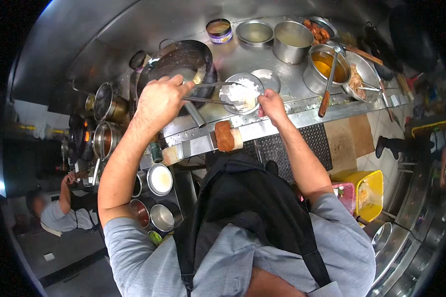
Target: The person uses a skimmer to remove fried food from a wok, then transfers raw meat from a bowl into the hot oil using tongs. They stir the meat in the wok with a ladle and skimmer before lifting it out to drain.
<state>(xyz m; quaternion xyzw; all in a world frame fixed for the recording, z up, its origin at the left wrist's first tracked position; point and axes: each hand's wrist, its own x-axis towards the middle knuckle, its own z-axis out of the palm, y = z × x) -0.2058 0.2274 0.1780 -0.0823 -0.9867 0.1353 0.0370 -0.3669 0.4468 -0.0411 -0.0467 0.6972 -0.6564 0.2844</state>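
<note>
My left hand (164, 103) is closed round a pair of long metal tongs (208, 101), which point right. The tong tips reach into white powder or flakes (245, 93) in a round metal plate (231, 110). At the plate's right edge, my right hand (272, 105) pinches the rim. Behind the plate lies a second, smaller metal dish (269, 78). A large dark wok (182, 57) stands at the left, partly behind my left hand, with its handle (195, 116) pointing toward me.
A tin (219, 31), a metal bowl (254, 32) and pots (293, 41) line the counter's back. At the right, a ladle (329, 81) rests in a pot of orange liquid (323, 65). A folded brown cloth (225, 136) lies on the front edge. Another person (67, 213) stands far left.
</note>
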